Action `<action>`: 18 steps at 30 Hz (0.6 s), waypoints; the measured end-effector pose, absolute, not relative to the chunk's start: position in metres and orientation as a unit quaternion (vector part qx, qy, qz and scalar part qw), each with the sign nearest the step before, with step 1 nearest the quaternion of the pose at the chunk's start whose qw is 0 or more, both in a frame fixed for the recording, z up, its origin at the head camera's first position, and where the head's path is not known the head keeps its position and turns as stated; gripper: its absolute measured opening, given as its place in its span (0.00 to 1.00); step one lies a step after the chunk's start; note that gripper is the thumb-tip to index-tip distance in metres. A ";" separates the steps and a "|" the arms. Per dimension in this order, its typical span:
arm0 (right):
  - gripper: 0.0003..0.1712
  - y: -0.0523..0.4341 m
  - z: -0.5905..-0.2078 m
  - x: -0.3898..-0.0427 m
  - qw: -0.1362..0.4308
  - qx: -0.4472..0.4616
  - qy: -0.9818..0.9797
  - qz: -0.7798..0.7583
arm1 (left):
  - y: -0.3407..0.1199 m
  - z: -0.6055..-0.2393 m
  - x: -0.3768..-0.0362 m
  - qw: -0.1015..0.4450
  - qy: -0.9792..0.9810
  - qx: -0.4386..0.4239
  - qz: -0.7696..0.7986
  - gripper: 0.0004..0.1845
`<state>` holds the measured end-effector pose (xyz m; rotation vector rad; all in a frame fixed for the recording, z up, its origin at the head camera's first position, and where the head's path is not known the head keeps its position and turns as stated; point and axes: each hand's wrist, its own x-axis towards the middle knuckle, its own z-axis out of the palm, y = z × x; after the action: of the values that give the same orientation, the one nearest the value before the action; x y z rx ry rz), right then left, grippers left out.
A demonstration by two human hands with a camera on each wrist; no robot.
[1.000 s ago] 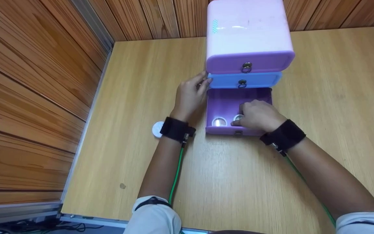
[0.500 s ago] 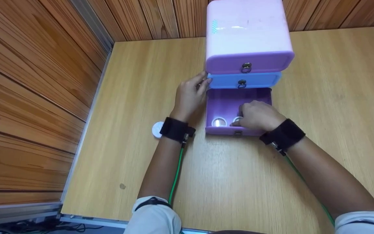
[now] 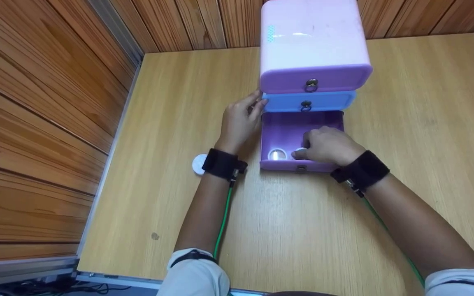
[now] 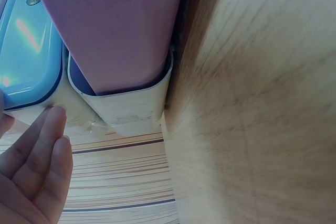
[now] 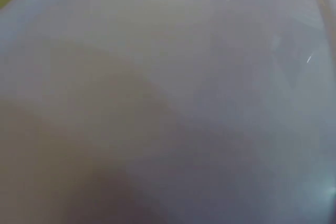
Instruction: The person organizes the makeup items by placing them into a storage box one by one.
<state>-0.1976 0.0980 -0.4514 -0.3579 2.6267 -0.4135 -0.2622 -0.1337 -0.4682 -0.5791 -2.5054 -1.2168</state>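
A small drawer unit [image 3: 315,37] with a pale pink top stands at the back. Its purple bottom drawer [image 3: 280,127] is pulled out. Inside lies a round white-rimmed piece with a shiny middle [image 3: 277,154]. Just right of that, my right hand [image 3: 329,144] reaches in, thumb and bent index finger around a second white-rimmed round piece [image 3: 301,151], mostly hidden by the hand. My left hand [image 3: 239,123] rests its fingertips on the unit's left side, beside the blue middle drawer [image 3: 286,101]; its fingers [image 4: 52,129] look fairly straight in the left wrist view.
A white disc [image 3: 198,164] lies on the wooden table [image 3: 171,197], partly behind the left wristband [image 3: 221,163]. Wood-panel walls border the table at the left and back. A blurred pale purple surface [image 5: 173,77] fills the right wrist view.
The right thumb and the round piece have sunk slightly in the drawer, and less of the piece shows. My left hand stays put.
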 end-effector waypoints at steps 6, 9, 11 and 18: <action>0.20 0.110 -0.445 -0.188 0.157 -0.140 0.958 -0.193 | -0.135 -0.469 -0.261 0.154 -0.869 -0.203 -0.425 0.23; 0.19 0.116 -0.441 -0.183 0.116 -0.145 0.960 -0.210 | -0.138 -0.469 -0.261 0.156 -0.867 -0.203 -0.427 0.23; 0.17 0.120 -0.439 -0.181 0.094 -0.149 0.959 -0.222 | -0.140 -0.470 -0.261 0.156 -0.866 -0.203 -0.429 0.23; 0.13 0.141 -0.436 -0.181 0.014 -0.182 0.943 -0.280 | -0.149 -0.472 -0.261 0.175 -0.865 -0.202 -0.425 0.22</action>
<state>-0.1809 0.1406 -0.4362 -0.5669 2.9349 -0.8702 -0.2605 -0.1493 -0.4720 -0.5724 -2.4515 -1.2035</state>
